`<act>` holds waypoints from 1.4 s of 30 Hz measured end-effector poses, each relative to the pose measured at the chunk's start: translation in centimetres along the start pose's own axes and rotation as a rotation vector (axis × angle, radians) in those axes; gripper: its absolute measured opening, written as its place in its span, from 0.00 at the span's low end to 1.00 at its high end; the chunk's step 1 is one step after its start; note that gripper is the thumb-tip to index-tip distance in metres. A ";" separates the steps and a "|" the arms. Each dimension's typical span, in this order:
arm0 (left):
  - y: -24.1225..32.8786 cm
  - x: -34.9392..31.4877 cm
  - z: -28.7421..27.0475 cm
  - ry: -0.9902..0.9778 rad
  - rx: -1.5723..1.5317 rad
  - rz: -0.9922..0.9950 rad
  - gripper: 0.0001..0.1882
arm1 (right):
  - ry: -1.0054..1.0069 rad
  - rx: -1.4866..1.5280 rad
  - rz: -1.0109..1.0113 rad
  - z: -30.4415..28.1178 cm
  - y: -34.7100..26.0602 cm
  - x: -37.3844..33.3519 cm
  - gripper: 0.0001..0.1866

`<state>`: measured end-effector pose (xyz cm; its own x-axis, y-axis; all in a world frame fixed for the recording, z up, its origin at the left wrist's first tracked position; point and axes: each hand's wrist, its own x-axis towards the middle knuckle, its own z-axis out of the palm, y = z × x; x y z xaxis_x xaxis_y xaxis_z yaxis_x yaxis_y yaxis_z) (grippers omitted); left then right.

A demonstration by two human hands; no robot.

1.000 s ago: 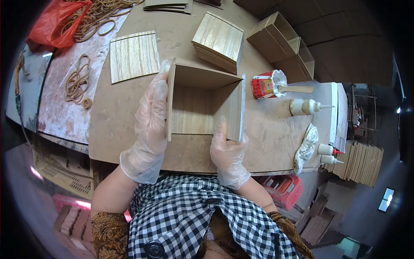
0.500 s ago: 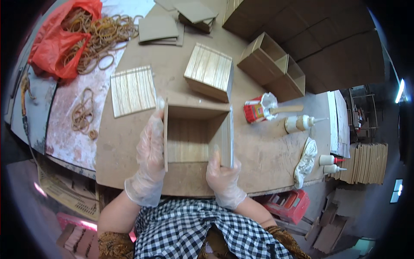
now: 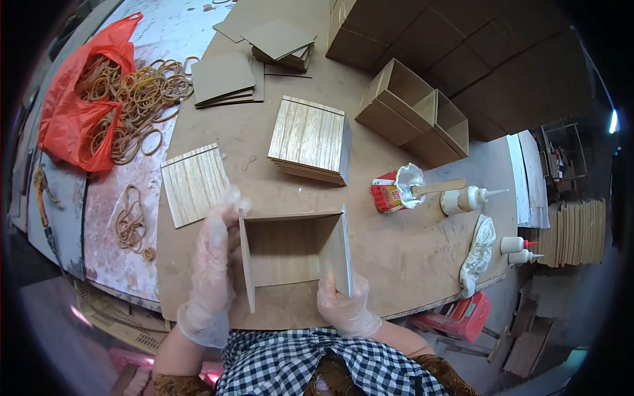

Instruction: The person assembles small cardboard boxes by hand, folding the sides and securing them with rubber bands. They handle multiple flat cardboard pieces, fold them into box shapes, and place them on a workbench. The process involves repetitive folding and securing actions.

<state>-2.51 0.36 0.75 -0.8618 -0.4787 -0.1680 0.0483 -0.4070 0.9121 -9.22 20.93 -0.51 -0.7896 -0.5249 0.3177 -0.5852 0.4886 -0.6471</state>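
In front of me is a small wooden box (image 3: pixel 284 261), its hollow side facing up and its near side without a wall. My right hand (image 3: pixel 347 303), in a clear plastic glove, grips the box's right wall, thumb on the inside. My left hand (image 3: pixel 212 277), gloved too, stands along the left wall with its fingers stretched out. Its fingertips are at the far left corner, and a gap shows between palm and wall. Beyond that hand lies a wood-grain panel (image 3: pixel 193 185). A stack of similar panels (image 3: pixel 309 135) sits past the box.
Rubber bands (image 3: pixel 148 99) spill from a red plastic bag (image 3: pixel 86 138) at left. Grey boards (image 3: pixel 224 78) lie at the back. To the right are a divided wooden box (image 3: pixel 403 109), a glue-smeared carton (image 3: pixel 389 191) with a flat stick, a glue bottle (image 3: pixel 459 200) and a white cloth (image 3: pixel 478 254).
The box sits lower in the view, along with the surrounding things. My left palm has come away from the left wall, while my right hand keeps its grip.
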 end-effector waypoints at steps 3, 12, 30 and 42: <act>2.0 1.9 0.4 -0.057 0.210 0.164 0.33 | -0.013 -0.010 -0.001 -0.1 0.0 0.0 0.06; 2.9 3.8 1.7 -0.242 0.225 0.066 0.07 | -0.020 0.043 0.003 -0.3 -0.4 0.8 0.06; 1.1 3.2 2.0 -0.158 0.242 0.116 0.10 | -0.094 -0.021 -0.090 -0.6 0.2 0.6 0.12; 2.9 6.0 -3.4 0.145 0.401 0.494 0.27 | -0.148 0.318 -0.011 -3.9 -0.8 0.0 0.47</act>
<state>-5.79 -6.31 1.11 -0.7079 -0.6466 0.2840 0.2051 0.1966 0.9588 -9.44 23.25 2.71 -0.7349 -0.6353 0.2373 -0.4884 0.2531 -0.8351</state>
